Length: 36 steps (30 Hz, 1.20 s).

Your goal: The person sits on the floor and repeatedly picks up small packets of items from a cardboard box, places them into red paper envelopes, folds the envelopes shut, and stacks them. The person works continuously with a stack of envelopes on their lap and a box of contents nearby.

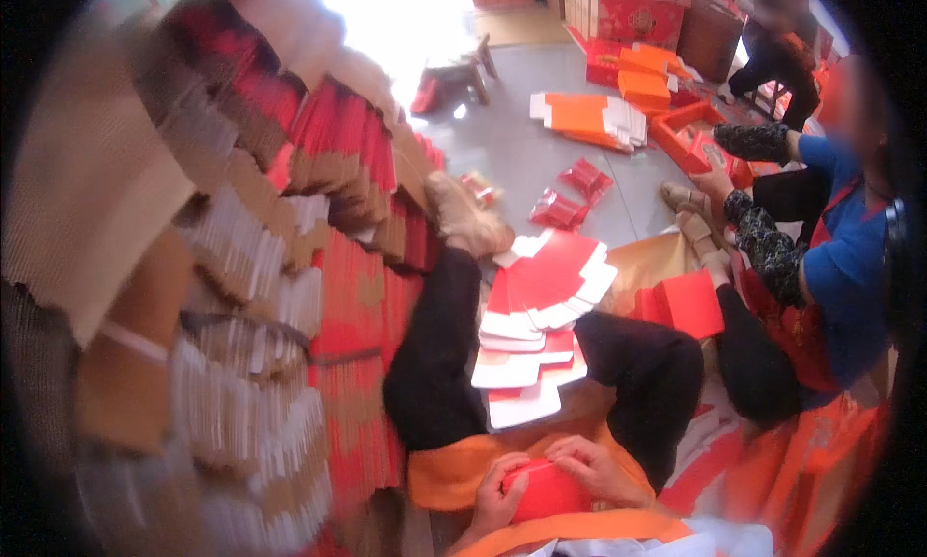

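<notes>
Close to my body I hold a small red carton (548, 491), its sides partly covered by my fingers. My left hand (496, 493) is wrapped round its left side. Across its upper right edge lie the curled fingers of my right hand (591, 462). Just beyond, between my legs, a fanned pile of flat red and white carton blanks (546, 277) rests over a brown surface. An orange cloth (446, 475) lies under and beside my hands.
Tall stacks of flattened red, white and brown cardboard (357, 335) fill the left side. Red packets (572, 195) and orange blanks (589, 120) lie on the grey floor. At the right, a person in blue (850, 267) reaches to an open red box (690, 140); another person sits farther back.
</notes>
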### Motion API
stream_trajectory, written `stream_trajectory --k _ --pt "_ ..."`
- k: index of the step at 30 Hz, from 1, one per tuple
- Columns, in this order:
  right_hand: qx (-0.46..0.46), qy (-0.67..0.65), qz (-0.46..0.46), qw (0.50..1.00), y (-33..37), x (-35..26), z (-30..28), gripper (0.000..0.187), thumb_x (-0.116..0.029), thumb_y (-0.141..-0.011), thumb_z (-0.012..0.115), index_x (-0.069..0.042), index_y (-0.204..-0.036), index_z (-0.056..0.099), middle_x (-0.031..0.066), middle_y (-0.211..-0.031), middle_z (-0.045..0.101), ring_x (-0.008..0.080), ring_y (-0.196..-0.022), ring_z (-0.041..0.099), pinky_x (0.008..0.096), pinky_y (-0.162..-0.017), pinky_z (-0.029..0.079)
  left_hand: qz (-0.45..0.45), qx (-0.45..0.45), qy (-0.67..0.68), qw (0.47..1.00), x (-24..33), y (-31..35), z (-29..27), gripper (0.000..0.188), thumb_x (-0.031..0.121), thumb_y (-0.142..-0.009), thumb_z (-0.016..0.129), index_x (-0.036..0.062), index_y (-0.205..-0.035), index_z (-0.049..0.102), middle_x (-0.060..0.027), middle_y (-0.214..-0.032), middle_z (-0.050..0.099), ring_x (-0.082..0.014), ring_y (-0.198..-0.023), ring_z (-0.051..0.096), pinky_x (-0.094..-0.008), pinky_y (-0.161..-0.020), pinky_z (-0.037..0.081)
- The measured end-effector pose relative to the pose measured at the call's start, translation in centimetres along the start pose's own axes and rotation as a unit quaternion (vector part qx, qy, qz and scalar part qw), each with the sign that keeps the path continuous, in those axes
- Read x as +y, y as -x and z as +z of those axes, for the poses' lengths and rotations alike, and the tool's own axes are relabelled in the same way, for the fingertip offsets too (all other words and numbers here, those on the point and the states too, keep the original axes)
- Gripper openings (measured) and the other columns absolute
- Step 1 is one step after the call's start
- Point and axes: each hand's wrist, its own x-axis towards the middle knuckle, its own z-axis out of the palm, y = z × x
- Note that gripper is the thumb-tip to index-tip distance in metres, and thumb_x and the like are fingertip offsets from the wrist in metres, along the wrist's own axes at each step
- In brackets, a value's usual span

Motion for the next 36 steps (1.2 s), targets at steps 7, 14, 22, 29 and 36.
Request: stream_trajectory --k 7,14,22,29,36 --pt "-0.047 0.045 -0.018 0.998 -0.4 0.6 -1.1 0.013 -0.006 -0.087 0.047 -0.001 -0.09 0.059 0.0105 -0.099 0.056 0.0239 -0.1 0.051 0.0325 -0.089 0.039 0.064 0.029 -0.027 0.997 -2.2 0.1 1.0 0.02 0.012 -0.085 0.05 0.0006 -0.102 0.052 -0.0176 -0.106 0.053 -0.0314 -0.102 0.051 -0.0389 -0.091 0.038" --pt "-0.064 -0.058 -0.084 0.993 1.2 2.8 -0.9 0.019 -0.004 -0.088 0.041 0.0 -0.095 0.058 0.0102 -0.102 0.056 0.0252 -0.103 0.049 0.0357 -0.092 0.036 0.116 0.035 -0.029 0.992 -2.5 1.0 1.3 0.014 0.009 -0.084 0.054 0.0015 -0.096 0.055 -0.0131 -0.101 0.058 -0.0276 -0.099 0.054 -0.0362 -0.087 0.042" --pt "-0.05 -0.049 -0.024 0.997 -0.5 0.5 -1.2 0.021 -0.002 -0.087 0.039 0.0 -0.097 0.056 0.0113 -0.106 0.054 0.0245 -0.106 0.048 0.0346 -0.093 0.034 0.01 0.016 -0.005 1.0 0.1 -1.3 0.9 0.013 0.006 -0.081 0.052 0.003 -0.094 0.054 -0.0131 -0.107 0.054 -0.0248 -0.103 0.05 -0.0359 -0.09 0.039" --pt "-0.086 -0.012 -0.086 0.993 -0.9 0.9 -2.0 0.018 -0.001 -0.085 0.041 -0.001 -0.093 0.057 0.0117 -0.102 0.057 0.0265 -0.103 0.05 0.0362 -0.091 0.037 0.093 0.042 -0.009 0.995 -0.9 -0.9 1.2 0.008 0.004 -0.082 0.057 0.0013 -0.089 0.058 -0.0118 -0.098 0.059 -0.0255 -0.096 0.054 -0.0357 -0.086 0.042" --pt "-0.088 0.016 -0.109 0.99 -0.8 1.1 -2.0 0.016 -0.002 -0.086 0.042 -0.001 -0.09 0.058 0.0116 -0.103 0.057 0.0277 -0.103 0.051 0.0382 -0.091 0.037 0.094 0.06 -0.003 0.994 -1.2 -0.4 1.4 0.004 0.004 -0.08 0.06 0.0016 -0.083 0.061 -0.0108 -0.091 0.063 -0.0253 -0.093 0.057 -0.0374 -0.088 0.043"
